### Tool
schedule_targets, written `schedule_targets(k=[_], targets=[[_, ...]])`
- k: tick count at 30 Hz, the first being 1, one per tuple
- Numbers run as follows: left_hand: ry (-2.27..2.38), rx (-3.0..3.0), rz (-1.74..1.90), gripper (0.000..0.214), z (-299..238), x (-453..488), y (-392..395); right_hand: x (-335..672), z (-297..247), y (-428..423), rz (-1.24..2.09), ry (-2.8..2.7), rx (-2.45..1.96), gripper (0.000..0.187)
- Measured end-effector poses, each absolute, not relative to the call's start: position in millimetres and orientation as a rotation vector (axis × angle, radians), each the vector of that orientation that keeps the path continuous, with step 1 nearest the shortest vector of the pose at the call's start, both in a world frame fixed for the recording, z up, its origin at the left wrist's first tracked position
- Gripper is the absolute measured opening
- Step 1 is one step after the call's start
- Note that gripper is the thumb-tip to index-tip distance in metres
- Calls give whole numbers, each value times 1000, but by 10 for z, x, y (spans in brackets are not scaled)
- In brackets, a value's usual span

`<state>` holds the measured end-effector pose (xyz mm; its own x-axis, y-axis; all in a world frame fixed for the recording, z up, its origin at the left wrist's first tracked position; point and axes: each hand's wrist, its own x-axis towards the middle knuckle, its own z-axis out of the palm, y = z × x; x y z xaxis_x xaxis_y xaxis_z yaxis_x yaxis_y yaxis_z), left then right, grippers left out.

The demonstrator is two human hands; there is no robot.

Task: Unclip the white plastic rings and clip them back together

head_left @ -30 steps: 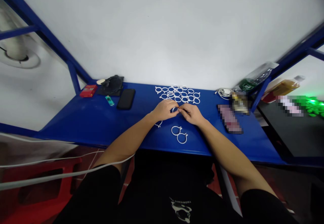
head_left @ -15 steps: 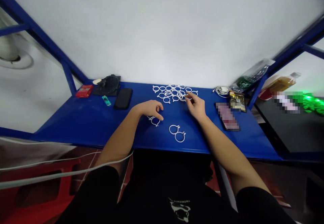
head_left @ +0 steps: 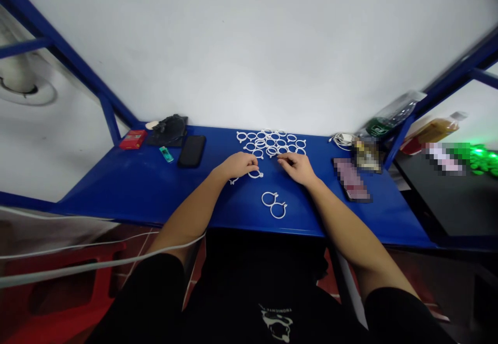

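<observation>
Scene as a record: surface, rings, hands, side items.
Surface: glossy blue table
Main group: many white, round, plastic-looking rings with tabs, near the pale wall
Near edge: two more white tabbed rings
Left hand: at another white ring; grip unclear
Right hand: at the main group's front edge; hold unclear
Left side: black rectangular phone
Right side: clear plastic green-labelled bottle

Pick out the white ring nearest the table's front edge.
The right-hand ring of the two in front. Its left neighbour sits slightly farther back, and the other visible rings all lie beyond both, nearer the wall.
</observation>
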<state>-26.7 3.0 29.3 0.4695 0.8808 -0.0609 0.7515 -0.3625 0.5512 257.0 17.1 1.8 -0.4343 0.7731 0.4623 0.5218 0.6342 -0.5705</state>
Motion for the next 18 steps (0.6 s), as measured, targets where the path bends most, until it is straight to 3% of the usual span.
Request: schedule_targets(k=[6, 15, 18], targets=[[1391, 2320, 658, 23, 182, -72, 12, 2533, 26, 133, 563, -2251, -921, 34], [1260, 2300, 971, 19, 123, 59, -65, 2460, 36, 85, 493, -2241, -876, 25], [1161, 2414, 1011, 36, 103, 60, -60, 2458, 51, 68, 494, -2193, -895, 24]])
